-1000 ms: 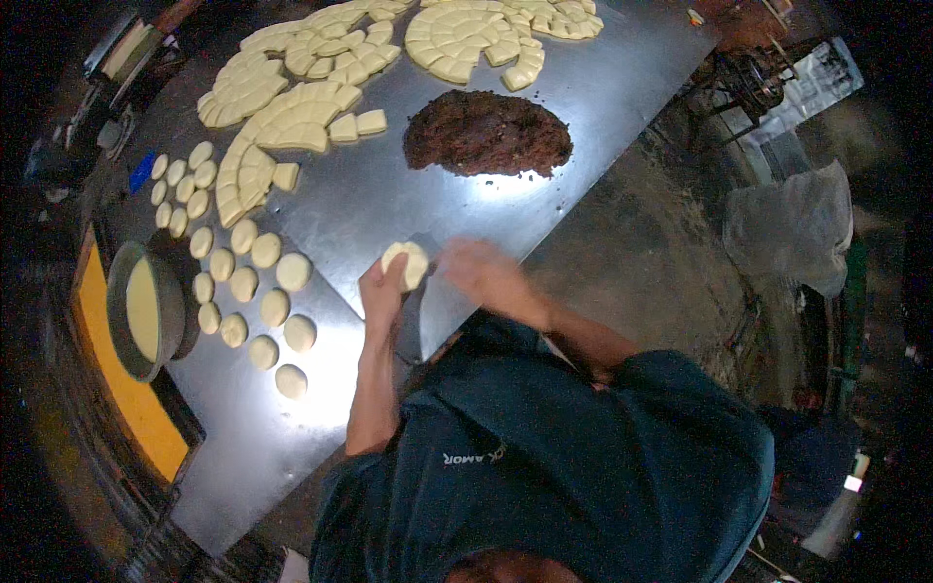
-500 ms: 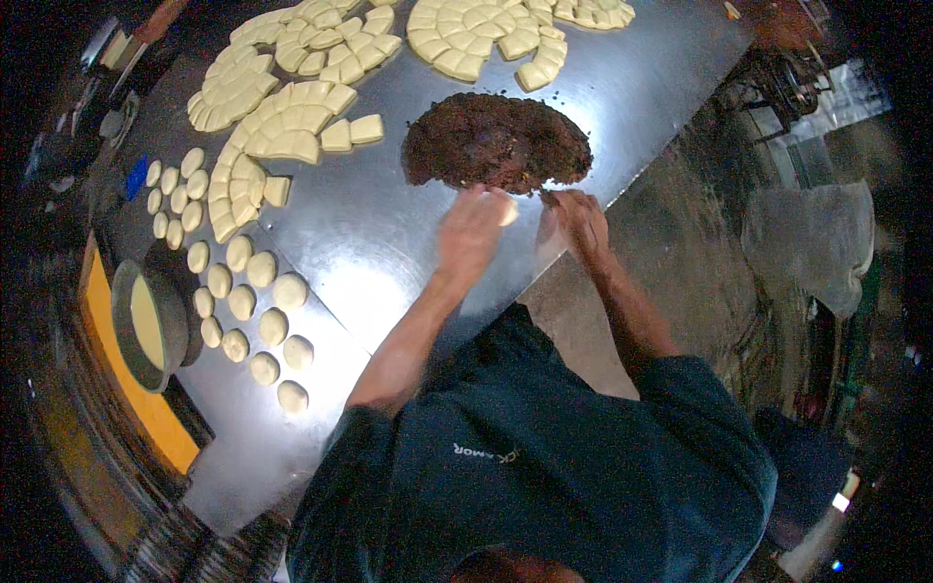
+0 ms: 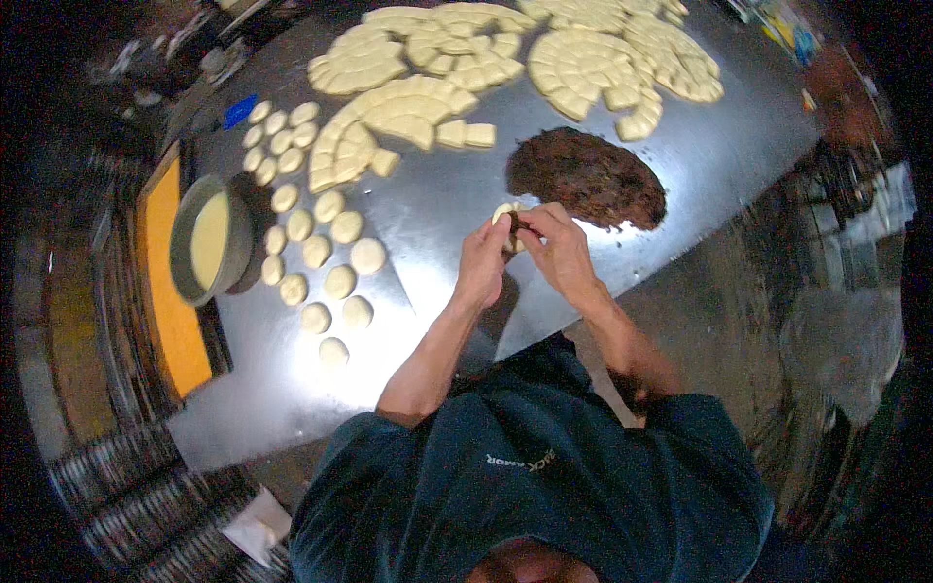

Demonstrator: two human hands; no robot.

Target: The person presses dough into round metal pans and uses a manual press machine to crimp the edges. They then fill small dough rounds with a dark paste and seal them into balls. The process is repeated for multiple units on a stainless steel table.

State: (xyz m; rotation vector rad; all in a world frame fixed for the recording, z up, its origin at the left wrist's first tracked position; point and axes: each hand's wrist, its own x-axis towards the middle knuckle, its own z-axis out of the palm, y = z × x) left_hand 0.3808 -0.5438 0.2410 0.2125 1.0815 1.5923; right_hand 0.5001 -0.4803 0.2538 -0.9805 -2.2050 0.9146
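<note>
My left hand (image 3: 480, 264) holds a flattened piece of pale dough (image 3: 501, 209) above the metal table. A small lump of dark brown filling (image 3: 516, 222) sits on that dough. Closed around this lump, the fingers of my right hand (image 3: 564, 255) press it against the dough; the two hands nearly touch. Just beyond them lies a mound of the same crumbly dark filling (image 3: 588, 177), with loose crumbs at its near edge. To the left, several round dough balls (image 3: 339, 282) are spread over the table.
Cut dough pieces in fan-shaped groups (image 3: 413, 105) cover the far part of the metal table (image 3: 428, 204). A grey bowl of pale yellow liquid (image 3: 210, 238) stands at the left, beside a yellow-orange panel (image 3: 170, 282). Stacked dark trays (image 3: 126, 496) are at the lower left.
Both hands have drawn back from the mound and come together. The right hand now has filling pressed onto the dough in the left. The whole view has shifted, moving the table's contents rightward.
</note>
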